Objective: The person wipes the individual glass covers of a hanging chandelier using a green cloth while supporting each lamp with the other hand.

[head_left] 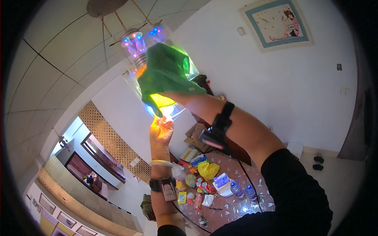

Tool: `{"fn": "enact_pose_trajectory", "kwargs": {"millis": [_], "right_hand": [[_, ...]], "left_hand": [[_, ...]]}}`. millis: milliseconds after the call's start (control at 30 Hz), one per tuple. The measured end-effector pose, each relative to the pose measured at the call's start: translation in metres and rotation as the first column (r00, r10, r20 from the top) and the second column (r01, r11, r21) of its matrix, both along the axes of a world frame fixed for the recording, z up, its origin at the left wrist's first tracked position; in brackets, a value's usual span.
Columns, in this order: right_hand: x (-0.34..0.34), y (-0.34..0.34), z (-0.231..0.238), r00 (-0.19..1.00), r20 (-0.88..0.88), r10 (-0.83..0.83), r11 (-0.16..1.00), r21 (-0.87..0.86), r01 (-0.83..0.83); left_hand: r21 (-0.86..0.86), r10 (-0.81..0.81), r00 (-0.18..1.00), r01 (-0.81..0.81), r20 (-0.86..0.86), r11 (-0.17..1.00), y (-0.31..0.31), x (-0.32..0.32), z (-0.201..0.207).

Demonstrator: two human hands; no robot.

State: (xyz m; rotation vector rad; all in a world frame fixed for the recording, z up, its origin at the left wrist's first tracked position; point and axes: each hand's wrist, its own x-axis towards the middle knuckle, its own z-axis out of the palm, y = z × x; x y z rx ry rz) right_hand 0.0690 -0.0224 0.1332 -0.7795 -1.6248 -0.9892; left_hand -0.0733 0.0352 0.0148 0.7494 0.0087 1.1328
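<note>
Left grip (161, 130) beneath light-filled glass shades (134, 44)

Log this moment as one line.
right hand: hidden by green cloth at lamp | left hand: raised, curled near cloth's lower end, grip unclear | table below: bottles, yellow bag

Home, dining area by look of it; glass-shaded pendant lamp (135, 43) hanging below panelled ceiling (67, 55); framed cartoon picture (277, 24) on white wall (252, 82); leaf-patterned table (238, 164) crowded with water bottles (237, 190), yellow plastic bag (208, 170); dark slippers (318, 167) on floor (293, 183); reddish curtain (80, 163) beyond.
</note>
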Motion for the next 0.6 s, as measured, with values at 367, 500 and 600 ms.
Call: {"fn": "enact_pose_trajectory", "kwargs": {"millis": [367, 500, 600], "right_hand": [[0.003, -0.038, 0.019, 0.993, -0.031, -0.115, 0.978, 0.173, 0.119], [0.008, -0.003, -0.018, 0.994, -0.093, 0.057, 0.997, 0.056, -0.052], [0.014, 0.014, -0.054, 0.796, -0.295, 0.529, 0.779, -0.204, -0.593]], "left_hand": [[0.026, -0.039, 0.999, 0.039, 0.007, 0.999, 0.006, -0.002, -0.007], [0.021, -0.054, 0.998, 0.054, 0.028, 0.998, 0.009, 0.011, -0.009], [0.102, -0.110, 0.994, 0.107, 0.023, 0.989, 0.020, 0.012, -0.008]]}}
